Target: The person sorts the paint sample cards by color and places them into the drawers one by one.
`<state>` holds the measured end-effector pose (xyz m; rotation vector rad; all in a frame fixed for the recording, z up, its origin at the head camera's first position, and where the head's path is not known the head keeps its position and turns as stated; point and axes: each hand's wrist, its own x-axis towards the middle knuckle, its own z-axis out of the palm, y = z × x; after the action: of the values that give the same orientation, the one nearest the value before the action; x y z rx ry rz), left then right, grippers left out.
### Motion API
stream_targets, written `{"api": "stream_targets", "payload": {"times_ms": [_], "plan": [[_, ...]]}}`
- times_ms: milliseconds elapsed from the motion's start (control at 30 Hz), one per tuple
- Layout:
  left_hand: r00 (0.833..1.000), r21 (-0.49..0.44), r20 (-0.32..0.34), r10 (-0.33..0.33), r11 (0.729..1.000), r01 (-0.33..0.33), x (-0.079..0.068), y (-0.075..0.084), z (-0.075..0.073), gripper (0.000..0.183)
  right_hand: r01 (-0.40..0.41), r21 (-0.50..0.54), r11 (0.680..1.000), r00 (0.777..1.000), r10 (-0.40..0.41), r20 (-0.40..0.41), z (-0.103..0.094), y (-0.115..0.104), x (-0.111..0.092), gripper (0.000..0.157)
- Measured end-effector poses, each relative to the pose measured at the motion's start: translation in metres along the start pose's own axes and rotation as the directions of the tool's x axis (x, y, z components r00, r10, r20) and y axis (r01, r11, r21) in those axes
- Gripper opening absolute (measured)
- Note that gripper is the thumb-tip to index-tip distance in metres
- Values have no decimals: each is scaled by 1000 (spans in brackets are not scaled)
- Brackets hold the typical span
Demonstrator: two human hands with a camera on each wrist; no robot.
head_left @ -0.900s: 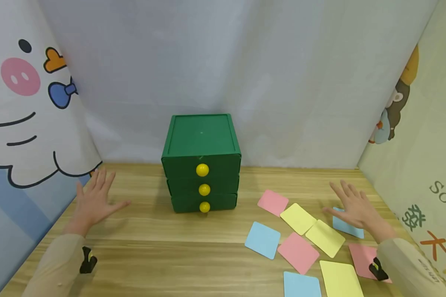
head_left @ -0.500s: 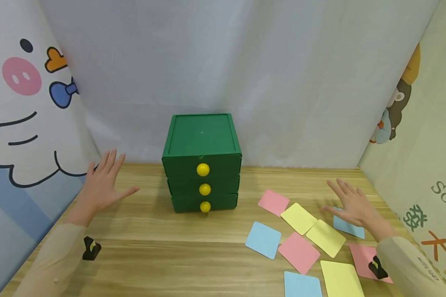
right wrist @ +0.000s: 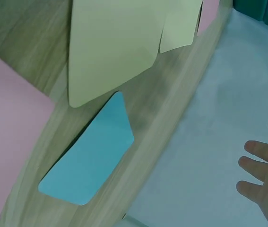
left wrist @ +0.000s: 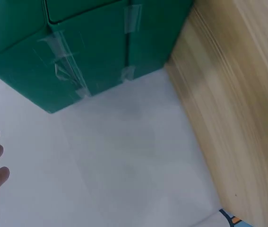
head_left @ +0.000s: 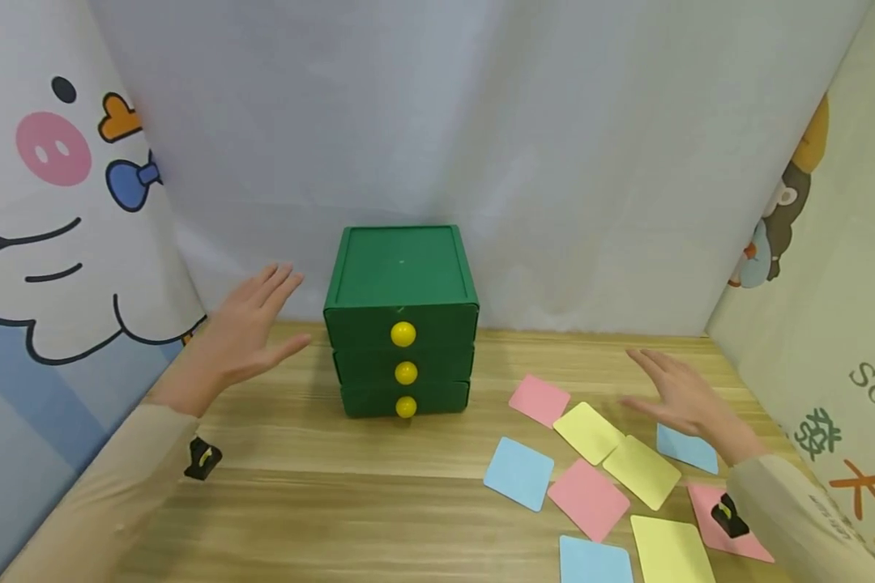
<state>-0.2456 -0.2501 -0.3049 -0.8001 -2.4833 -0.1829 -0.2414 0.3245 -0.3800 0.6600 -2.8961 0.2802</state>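
Note:
A green drawer box with three stacked drawers, each with a round yellow knob, stands at the back middle of the table. My left hand hovers to its left, fingers straight and thumb spread, holding nothing. In the left wrist view, clear tape runs along the side of the drawer box. Over on the right, my right hand is raised with fingers extended above a blue card, and it too holds nothing. A yellow card lies just left of that hand.
Pink, yellow and blue cards lie scattered over the right part of the wooden table, among them a pink card and a blue card. Grey-white cloth hangs behind; printed cloth walls flank both sides.
My left hand has moved up and right, toward the drawer box. My right hand has shifted slightly left. The cards and the box stay in place on the table.

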Motion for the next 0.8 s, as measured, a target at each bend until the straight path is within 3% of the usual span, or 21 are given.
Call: {"api": "stream_targets", "payload": {"times_ms": [167,433,800], "plan": [[997,7,-35,66,998,-66,10,7,6,74,13,23,1000,1000,-13,4,0,-11,10,75],[995,9,-46,83,997,-83,21,15,13,62,31,24,999,999,-31,-8,-7,-38,28,76],[998,38,-21,65,997,-64,24,20,16,53,146,146,979,980,-123,-157,-16,-91,50,64]]}}
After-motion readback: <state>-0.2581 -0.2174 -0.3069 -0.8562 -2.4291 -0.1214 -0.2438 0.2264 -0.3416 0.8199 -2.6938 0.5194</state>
